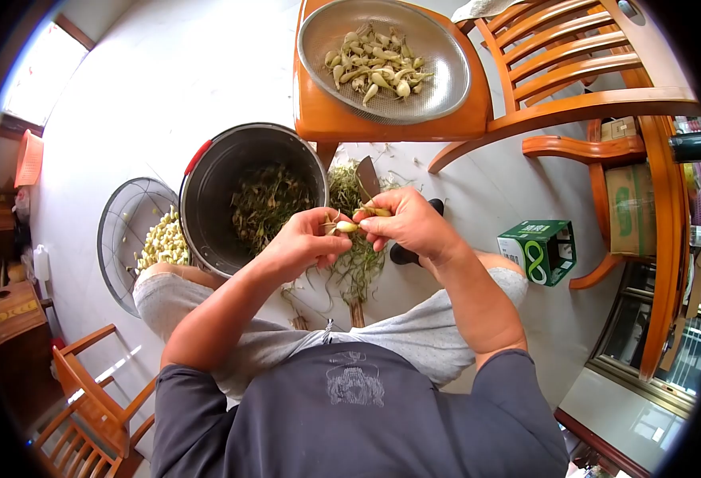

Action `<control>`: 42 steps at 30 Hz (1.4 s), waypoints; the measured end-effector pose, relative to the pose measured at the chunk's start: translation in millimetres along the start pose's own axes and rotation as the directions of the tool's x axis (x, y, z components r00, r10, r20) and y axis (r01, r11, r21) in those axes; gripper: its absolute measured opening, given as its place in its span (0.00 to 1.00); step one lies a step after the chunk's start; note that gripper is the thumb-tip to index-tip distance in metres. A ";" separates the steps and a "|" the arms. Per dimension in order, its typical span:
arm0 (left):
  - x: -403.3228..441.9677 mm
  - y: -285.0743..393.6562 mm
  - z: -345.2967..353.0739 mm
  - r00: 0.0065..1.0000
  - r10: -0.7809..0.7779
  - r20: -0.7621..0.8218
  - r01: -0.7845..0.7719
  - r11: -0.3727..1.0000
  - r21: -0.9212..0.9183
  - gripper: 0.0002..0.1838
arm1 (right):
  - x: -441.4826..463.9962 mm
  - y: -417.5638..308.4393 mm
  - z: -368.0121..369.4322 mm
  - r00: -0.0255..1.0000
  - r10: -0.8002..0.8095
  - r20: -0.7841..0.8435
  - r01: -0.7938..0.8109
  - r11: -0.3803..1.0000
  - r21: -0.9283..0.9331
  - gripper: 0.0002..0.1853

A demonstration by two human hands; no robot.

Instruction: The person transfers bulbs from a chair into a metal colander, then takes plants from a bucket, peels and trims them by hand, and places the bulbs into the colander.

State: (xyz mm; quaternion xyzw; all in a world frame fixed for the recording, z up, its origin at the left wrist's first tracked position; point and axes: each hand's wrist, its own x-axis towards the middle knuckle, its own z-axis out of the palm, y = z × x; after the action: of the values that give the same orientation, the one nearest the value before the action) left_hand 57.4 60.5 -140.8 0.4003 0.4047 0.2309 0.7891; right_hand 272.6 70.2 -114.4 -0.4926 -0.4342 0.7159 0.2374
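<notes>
Over the gap between the knees, both hands meet at a small pale onion-like bulb. My left hand is closed, its fingertips pinching the bulb from the left. At the bulb's other end my right hand is also closed, thumb and forefinger pressed together, with a yellowish stalk or skin between its fingers. Beneath the hands lies a pile of green stems and trimmings. A brown blade-like piece stands out beyond the right hand. Left of the hands is a deep dark pot holding leafy stems.
A metal strainer with untrimmed bulbs sits on an orange wooden stool. Peeled white bulbs lie in a wire-mesh basket by the left knee. A green box stands right; wooden chairs are at the upper right.
</notes>
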 end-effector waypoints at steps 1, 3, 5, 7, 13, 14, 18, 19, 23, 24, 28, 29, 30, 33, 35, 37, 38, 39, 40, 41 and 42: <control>0.0 2.1 0.3 1.000 0.025 0.016 -0.024 0.998 -0.061 0.14 | 0.5 0.9 1.4 1.000 -0.002 -0.002 0.002 1.000 -0.022 0.08; 0.6 7.0 4.0 1.000 0.003 -0.027 -0.004 0.999 -0.042 0.10 | 1.0 1.5 3.3 1.000 0.011 -0.005 -0.012 0.998 -0.065 0.08; 2.9 3.9 1.6 0.999 -0.028 -0.046 0.028 1.000 0.006 0.09 | 1.7 1.4 4.8 0.999 0.039 -0.008 -0.040 0.993 -0.110 0.08; 3.5 3.3 4.9 0.998 -0.010 -0.056 0.015 0.995 0.097 0.09 | 4.0 6.7 5.4 0.999 0.004 -0.052 -0.015 0.976 -0.216 0.08; 5.6 -1.5 9.9 0.984 0.076 -0.162 -0.029 0.961 0.275 0.08 | 9.4 22.9 21.8 0.883 -0.444 -0.152 0.262 0.734 -0.626 0.09; 7.0 -2.5 11.5 0.975 0.103 -0.196 -0.042 0.955 0.294 0.08 | 12.6 25.8 24.6 0.855 -0.491 -0.164 0.277 0.701 -0.657 0.08; 0.2 2.4 15.0 0.966 0.154 -0.207 -0.083 0.946 0.313 0.07 | 23.5 26.6 11.6 0.869 -0.370 -0.328 0.157 0.836 -0.525 0.08; -4.6 7.2 16.5 0.972 0.134 -0.192 -0.077 0.958 0.278 0.07 | 30.0 28.6 0.8 0.873 -0.299 -0.384 0.104 0.886 -0.453 0.08; -14.8 30.4 16.7 0.975 0.136 -0.175 -0.123 0.989 0.085 0.06 | 29.9 25.8 -18.1 0.970 -0.049 -0.239 0.019 0.992 -0.124 0.10; -11.9 43.3 16.2 0.970 0.160 -0.184 -0.154 0.987 0.050 0.08 | 23.4 20.2 -14.2 0.988 0.035 -0.148 -0.053 0.992 -0.118 0.11; 23.5 122.5 17.5 0.959 0.242 -0.150 -0.235 0.970 0.063 0.11 | 18.6 17.3 -7.6 0.999 0.033 -0.004 -0.033 0.997 -0.072 0.09; 41.9 142.4 13.9 0.948 0.305 -0.089 -0.301 0.952 0.047 0.11 | 14.7 10.9 -7.2 1.000 0.029 0.000 -0.029 0.998 -0.050 0.09; 54.2 166.5 26.2 0.933 0.331 -0.141 -0.334 0.943 0.003 0.14 | 11.3 7.0 -6.8 1.000 0.026 0.004 -0.026 0.999 -0.024 0.09; 89.0 202.2 28.3 0.758 0.628 -0.176 -0.356 0.624 0.696 0.25 | 10.6 1.0 -13.2 0.999 0.028 -0.017 -0.023 0.969 0.245 0.08; 88.5 202.9 30.7 0.461 0.887 -0.038 -0.127 0.108 0.986 0.28 | 7.5 -6.1 -16.6 1.000 -0.001 -0.026 0.011 0.929 0.371 0.07; 51.5 191.5 32.1 0.737 0.663 -0.134 -0.182 0.386 0.904 0.25 | 1.5 -12.8 -15.6 0.997 -0.025 -0.066 0.055 0.861 0.506 0.07; 37.4 177.6 32.9 0.827 0.520 -0.212 -0.102 0.511 0.853 0.23 | 1.0 -11.3 -17.8 0.996 -0.033 -0.079 0.069 0.850 0.522 0.08; 21.2 153.2 43.2 0.839 0.510 -0.190 -0.245 0.666 0.705 0.19 | 1.1 -7.7 -19.4 0.995 -0.060 -0.083 0.096 0.828 0.553 0.08; 18.6 127.3 35.9 0.883 0.414 -0.223 -0.137 0.681 0.719 0.16 | 3.5 -3.6 -20.2 0.992 -0.089 -0.088 0.123 0.804 0.581 0.08; 9.9 113.4 43.5 0.945 0.240 -0.223 -0.053 0.784 0.619 0.12 | 4.3 -0.1 -19.5 0.989 -0.113 -0.092 0.146 0.781 0.608 0.09; 14.9 91.0 44.2 0.975 0.158 -0.156 -0.068 0.882 0.466 0.10 | 2.5 1.4 -17.2 0.990 -0.094 -0.107 0.141 0.733 0.665 0.07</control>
State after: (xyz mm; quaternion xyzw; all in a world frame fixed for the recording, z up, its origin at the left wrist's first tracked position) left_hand 98.6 103.2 -57.5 0.5742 0.4967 0.2118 0.6154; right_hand 287.4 78.1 -119.3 -0.3690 -0.1697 0.7910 0.4575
